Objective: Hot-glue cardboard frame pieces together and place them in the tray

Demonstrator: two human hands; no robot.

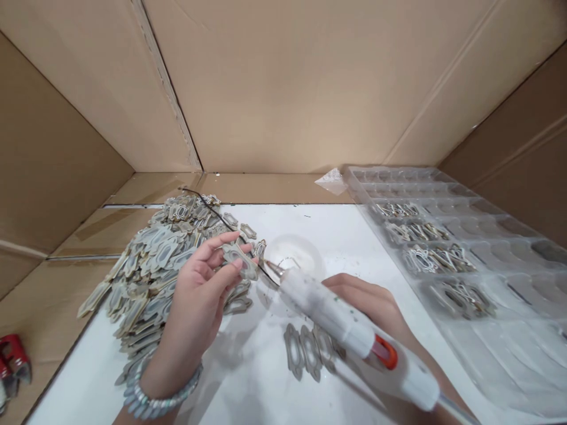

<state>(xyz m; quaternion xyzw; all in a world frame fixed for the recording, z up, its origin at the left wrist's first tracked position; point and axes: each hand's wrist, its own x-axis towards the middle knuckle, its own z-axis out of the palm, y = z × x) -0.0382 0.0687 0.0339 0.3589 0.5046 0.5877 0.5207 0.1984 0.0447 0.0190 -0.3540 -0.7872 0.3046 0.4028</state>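
Note:
My left hand [201, 295] pinches a small flat cut-out frame piece [240, 260] between thumb and fingers, just above a big heap of the same pieces [150, 265]. My right hand [376, 304] grips a white glue gun [349, 327] with an orange trigger. Its metal nozzle [274, 268] points left and sits almost against the held piece. Three more cut-out pieces [310, 351] lie flat on the white sheet [248, 378] under the gun. A beaded bracelet [155, 395] circles my left wrist.
A clear plastic compartment tray [500, 295] lies at the right, several of its cells holding finished pieces. A small clear round lid [301, 251] rests behind the nozzle. Cardboard walls [287, 88] enclose the work area. A red object [13, 357] sits at the far left.

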